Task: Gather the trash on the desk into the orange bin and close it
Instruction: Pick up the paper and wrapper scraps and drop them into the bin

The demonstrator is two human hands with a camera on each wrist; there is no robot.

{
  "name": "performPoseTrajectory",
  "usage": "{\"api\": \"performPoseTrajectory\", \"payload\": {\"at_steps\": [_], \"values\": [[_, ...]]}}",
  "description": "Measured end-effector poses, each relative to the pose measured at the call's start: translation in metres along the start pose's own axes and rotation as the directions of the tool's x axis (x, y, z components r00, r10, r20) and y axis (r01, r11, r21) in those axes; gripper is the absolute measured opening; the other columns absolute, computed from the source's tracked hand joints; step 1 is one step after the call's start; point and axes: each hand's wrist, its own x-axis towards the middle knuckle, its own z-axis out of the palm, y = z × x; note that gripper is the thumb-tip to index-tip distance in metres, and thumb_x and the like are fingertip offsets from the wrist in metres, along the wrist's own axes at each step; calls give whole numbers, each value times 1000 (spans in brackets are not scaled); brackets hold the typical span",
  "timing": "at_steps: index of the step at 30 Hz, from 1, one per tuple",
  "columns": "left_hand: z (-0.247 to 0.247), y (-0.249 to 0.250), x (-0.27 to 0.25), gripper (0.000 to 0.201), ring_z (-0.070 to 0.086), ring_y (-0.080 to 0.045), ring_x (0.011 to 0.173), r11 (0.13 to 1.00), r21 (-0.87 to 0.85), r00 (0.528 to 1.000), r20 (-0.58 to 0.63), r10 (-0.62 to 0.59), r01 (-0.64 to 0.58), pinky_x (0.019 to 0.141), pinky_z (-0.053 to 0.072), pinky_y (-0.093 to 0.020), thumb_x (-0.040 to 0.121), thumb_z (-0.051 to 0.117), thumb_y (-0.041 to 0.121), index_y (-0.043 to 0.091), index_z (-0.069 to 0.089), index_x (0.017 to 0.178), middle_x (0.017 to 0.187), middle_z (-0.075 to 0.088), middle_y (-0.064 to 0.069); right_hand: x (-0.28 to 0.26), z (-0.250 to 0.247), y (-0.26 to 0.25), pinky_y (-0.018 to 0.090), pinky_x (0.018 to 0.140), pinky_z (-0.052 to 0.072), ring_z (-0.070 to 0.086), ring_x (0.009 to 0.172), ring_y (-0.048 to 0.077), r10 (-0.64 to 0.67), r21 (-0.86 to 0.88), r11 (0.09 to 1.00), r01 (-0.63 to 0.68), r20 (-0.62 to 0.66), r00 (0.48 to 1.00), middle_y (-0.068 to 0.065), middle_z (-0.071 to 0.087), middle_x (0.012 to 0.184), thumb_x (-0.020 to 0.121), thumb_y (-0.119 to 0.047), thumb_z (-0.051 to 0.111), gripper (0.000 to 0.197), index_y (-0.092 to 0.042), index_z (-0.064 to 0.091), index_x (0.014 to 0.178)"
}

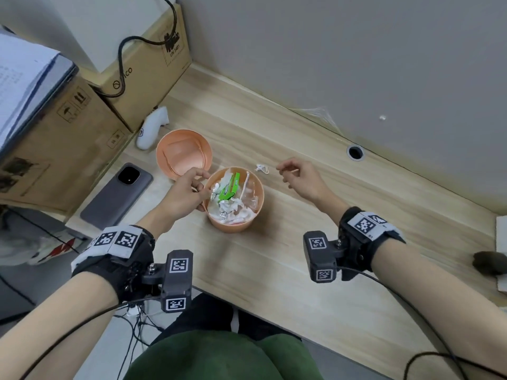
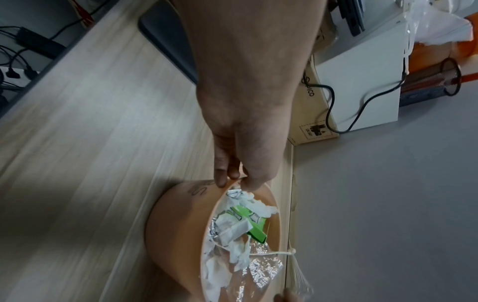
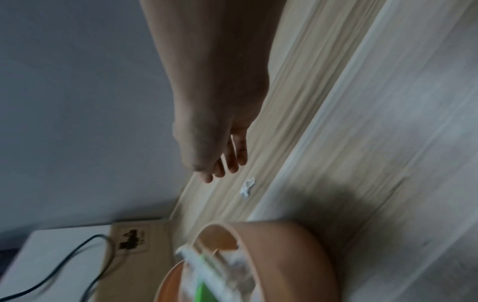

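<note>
Sitting on the tabletop (image 1: 274, 256) is the orange bin (image 1: 234, 224), lid off and pretty stuffed: crumpled white tissue (image 1: 233, 207), a green packet (image 1: 229, 189), a bit of foil and some clear plastic wrap. The left hand (image 1: 183, 194) pinches the bin's near-left rim, thumb outside and fingers curled over the edge, which the left wrist view shows clearly. The orange lid (image 1: 183, 153) lies upside down just beside the bin, at the back left. One small white scrap (image 1: 262, 168) lies on the wood just behind the bin on the right, and the right hand (image 1: 297, 175) hovers close to it with fingers loosely bent, holding nothing as far as I can see, not touching the scrap. Off to the left there's a grey phone (image 1: 116, 196) lying camera-up, a white controller (image 1: 153, 127) behind the lid, and cardboard boxes (image 1: 68, 138) stacked against the left edge with a black cable (image 1: 123, 64) draped over them. Plain grey wall (image 1: 356, 50) runs along the back, with a round cable hole (image 1: 355, 152) in the tabletop near it.
</note>
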Motion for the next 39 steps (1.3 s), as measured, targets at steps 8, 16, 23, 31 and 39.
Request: {"api": "performPoseTrajectory", "payload": {"at_steps": [8, 16, 23, 31, 39], "values": [[-29, -15, -16, 32, 60, -26, 66, 998, -30, 996, -69, -55, 53, 61, 57, -31, 85, 61, -5, 11, 61, 113, 78, 49, -7, 54, 35, 32, 39, 107, 37, 38, 134, 32, 173, -422, 900, -112, 110, 979, 19, 35, 145, 80, -20, 72, 76, -10, 32, 143], [-42, -30, -33, 33, 61, -15, 64, 997, -55, 988, -143, -58, 51, 53, 53, -18, 83, 62, -5, 27, 65, 92, 72, 51, -6, 68, 80, 25, 28, 80, 45, 59, 104, 33, 62, -495, 869, 12, 134, 989, 18, 63, 111, 81, 4, 50, 26, -6, 68, 97], [-25, -22, -19, 25, 58, -22, 64, 997, -74, 994, -112, -13, 5, 52, 50, -18, 87, 59, -3, 13, 63, 106, 70, 51, -9, 37, 57, 12, 25, 67, 48, 56, 56, 4, 69, -210, 977, -29, 188, 980, -8, 60, 64, 81, -1, 60, 19, -18, 67, 75], [30, 5, 8, 25, 56, -16, 58, 997, -50, 999, -20, 49, -50, 55, 54, -22, 90, 58, 2, 14, 56, 113, 82, 52, -15, -10, 12, -70, 27, 70, 46, 56, 72, 12, -314, -71, 943, 324, 124, 941, -3, 64, 83, 83, -8, 61, 15, -23, 62, 80], [56, 23, 17, 30, 58, -16, 57, 997, -75, 984, 179, 24, -10, 56, 57, -23, 88, 65, 2, 15, 56, 113, 74, 51, -5, -37, -25, -38, 34, 90, 45, 53, 96, 16, -279, -340, 891, 300, 108, 954, 6, 61, 106, 82, -3, 50, 31, -20, 68, 101]]}}
